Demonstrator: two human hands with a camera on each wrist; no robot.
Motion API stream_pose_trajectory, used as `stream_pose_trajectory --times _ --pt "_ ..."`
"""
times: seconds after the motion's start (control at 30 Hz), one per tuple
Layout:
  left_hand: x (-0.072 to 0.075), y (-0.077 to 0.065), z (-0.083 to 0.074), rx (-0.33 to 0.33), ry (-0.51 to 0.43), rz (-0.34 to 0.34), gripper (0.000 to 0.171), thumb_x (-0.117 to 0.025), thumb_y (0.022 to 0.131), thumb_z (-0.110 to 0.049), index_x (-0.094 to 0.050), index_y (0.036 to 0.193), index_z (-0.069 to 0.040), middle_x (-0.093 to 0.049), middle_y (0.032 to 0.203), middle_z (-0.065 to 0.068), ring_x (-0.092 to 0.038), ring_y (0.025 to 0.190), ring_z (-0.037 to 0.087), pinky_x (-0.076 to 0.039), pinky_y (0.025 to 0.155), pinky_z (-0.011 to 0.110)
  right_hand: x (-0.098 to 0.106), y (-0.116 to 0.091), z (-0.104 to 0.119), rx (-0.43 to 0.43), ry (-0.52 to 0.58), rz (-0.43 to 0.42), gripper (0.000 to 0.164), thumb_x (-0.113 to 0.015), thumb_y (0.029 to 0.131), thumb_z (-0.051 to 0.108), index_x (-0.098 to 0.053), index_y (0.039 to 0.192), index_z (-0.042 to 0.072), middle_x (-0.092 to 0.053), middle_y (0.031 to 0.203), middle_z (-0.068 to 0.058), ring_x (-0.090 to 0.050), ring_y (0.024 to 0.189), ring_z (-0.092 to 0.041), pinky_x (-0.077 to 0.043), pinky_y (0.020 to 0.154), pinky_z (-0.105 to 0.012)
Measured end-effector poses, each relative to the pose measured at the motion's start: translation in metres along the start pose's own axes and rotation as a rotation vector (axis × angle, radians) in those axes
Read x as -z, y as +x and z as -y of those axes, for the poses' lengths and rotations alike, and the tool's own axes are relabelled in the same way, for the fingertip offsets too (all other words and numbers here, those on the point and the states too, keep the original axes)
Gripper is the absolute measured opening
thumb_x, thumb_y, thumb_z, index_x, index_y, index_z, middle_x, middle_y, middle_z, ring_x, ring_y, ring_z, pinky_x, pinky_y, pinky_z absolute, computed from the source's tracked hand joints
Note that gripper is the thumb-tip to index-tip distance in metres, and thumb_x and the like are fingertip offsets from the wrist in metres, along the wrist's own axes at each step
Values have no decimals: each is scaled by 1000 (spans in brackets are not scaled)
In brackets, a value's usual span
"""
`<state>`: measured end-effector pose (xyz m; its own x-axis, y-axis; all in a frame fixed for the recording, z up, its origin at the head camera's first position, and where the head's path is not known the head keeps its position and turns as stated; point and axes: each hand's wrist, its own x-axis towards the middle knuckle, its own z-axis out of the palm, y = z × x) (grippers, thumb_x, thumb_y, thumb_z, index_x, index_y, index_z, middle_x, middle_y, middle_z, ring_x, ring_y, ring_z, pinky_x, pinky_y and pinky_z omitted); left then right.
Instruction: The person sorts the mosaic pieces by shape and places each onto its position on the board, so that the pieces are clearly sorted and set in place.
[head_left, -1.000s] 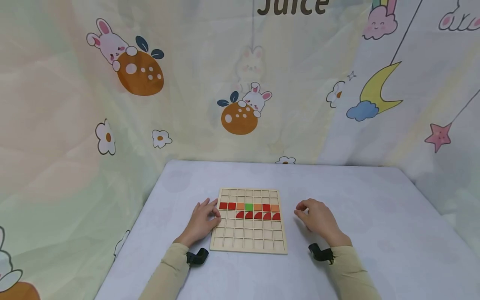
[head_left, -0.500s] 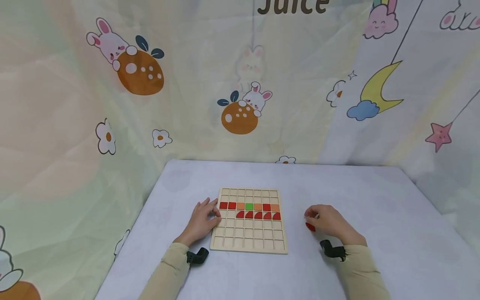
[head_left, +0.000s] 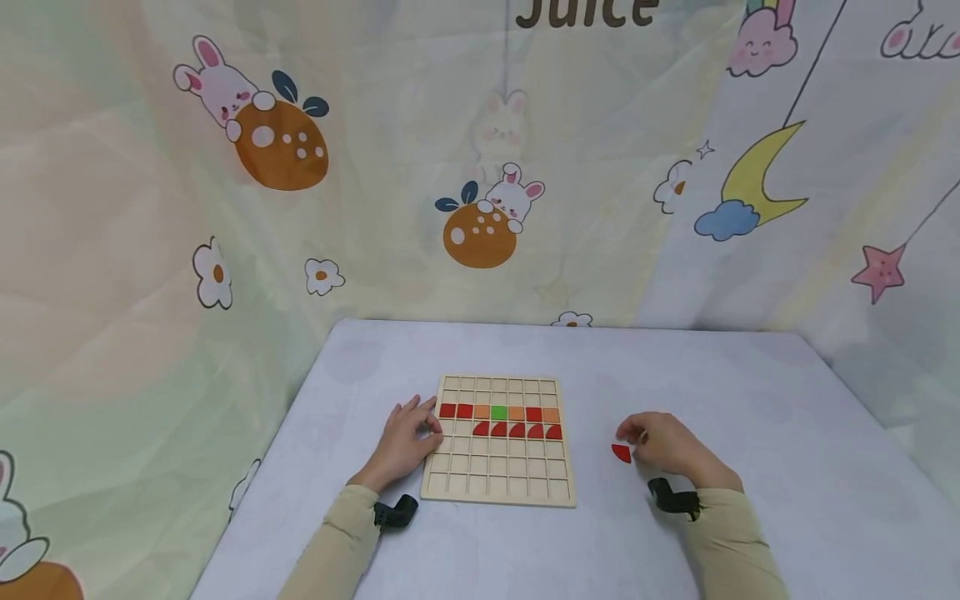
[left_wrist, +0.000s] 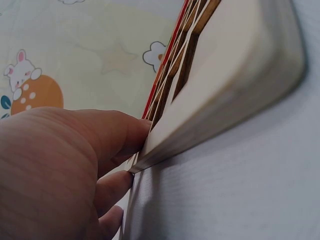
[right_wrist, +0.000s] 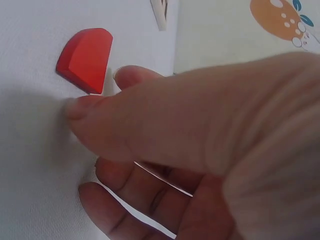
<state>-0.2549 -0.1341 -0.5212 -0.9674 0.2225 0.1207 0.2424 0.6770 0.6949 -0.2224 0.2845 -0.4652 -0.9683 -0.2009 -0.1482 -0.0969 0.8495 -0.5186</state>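
A light wooden grid board (head_left: 497, 467) lies on the white table. Its upper cells hold a row of red, orange and green squares (head_left: 498, 412), with several red quarter-circle pieces (head_left: 517, 430) in the row below. My left hand (head_left: 401, 442) pinches the board's left edge; the left wrist view has its thumb on the rim and other fingers (left_wrist: 114, 190) along the side. To the right of the board, one loose red quarter-circle block (head_left: 621, 453) lies flat on the table. Just beside it, my right hand (head_left: 667, 448) holds nothing, its fingers loosely bent and apart from the block.
Behind the table (head_left: 720, 375) hangs a cloth backdrop (head_left: 390, 208) printed with rabbits, oranges and flowers. Each wrist wears a black camera mount (head_left: 395, 512). White table surface stretches right of the right arm.
My right hand has moved right and slightly toward me, away from the board. The loose red block, out of sight a second ago, now shows on the table. My left hand stays put.
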Motion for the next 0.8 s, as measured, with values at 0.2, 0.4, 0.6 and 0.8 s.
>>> stream_pose_trajectory --times 0.2,0.4,0.6,0.8 --pt "-1 0 1 0 2 -2 16 -71 86 -16 -59 80 -23 -44 150 11 -22 147 34 -4 121 51 -4 0 6 -24 35 17 26 -69 75 -6 -68 98 8 -62 87 -2 -55 81 -19 -54 71 -35" --pt "0 -1 1 -6 -12 -3 16 -71 86 -15 -59 80 -24 -44 150 11 -23 147 35 -3 121 51 -13 6 13 -43 11 9 25 -74 78 2 -67 101 10 -58 85 -1 -52 80 -19 -51 68 -31" --pt "0 -1 1 -9 -16 -2 16 -71 86 -15 -59 80 -24 -44 150 11 -22 147 35 -3 121 51 -18 7 18 -36 27 -1 30 -76 78 2 -68 105 12 -59 88 -2 -53 82 -20 -53 66 -29" --pt "0 0 0 -7 -8 -4 16 -71 86 -15 -59 79 -24 -44 150 12 -22 147 35 -3 120 52 -18 7 17 -25 25 -11 23 -75 80 2 -68 100 10 -57 83 -1 -52 80 -19 -51 63 -27"
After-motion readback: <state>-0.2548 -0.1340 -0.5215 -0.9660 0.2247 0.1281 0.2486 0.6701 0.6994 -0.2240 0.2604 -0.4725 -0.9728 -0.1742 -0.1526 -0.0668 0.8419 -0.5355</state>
